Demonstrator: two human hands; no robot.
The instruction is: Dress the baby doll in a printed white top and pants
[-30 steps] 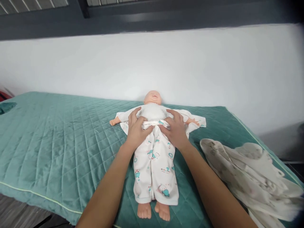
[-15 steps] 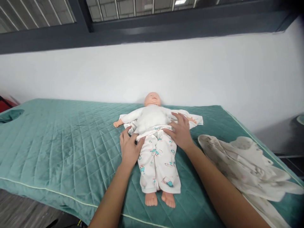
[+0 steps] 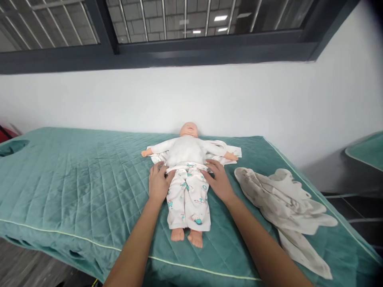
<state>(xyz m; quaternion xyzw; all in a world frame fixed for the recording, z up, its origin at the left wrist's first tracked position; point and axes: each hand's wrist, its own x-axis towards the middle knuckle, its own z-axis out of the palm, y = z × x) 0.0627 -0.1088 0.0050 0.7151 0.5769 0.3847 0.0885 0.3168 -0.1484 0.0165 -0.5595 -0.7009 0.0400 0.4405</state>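
A baby doll point(image 3: 188, 153) lies on its back on a green quilted mattress point(image 3: 74, 179), head toward the wall, arms spread. It wears white printed trousers point(image 3: 188, 197) and lies on an unfastened white top. My left hand point(image 3: 158, 183) rests at the doll's left hip with its fingers curled onto the trouser waistband. My right hand point(image 3: 219, 181) lies at the other hip, fingers stretched along the waistband edge. The fingertips of both hands are partly hidden by cloth.
A crumpled cream cloth point(image 3: 284, 207) lies on the mattress to the right of the doll. A white wall and a dark window frame stand behind. The mattress's front edge point(image 3: 89, 243) runs close below the doll's feet. Another green surface point(image 3: 366, 149) shows at far right.
Both hands slid from the doll's belly outward and down to the sides of the waistband. The camera tilted up, so the doll sits lower and smaller in view.
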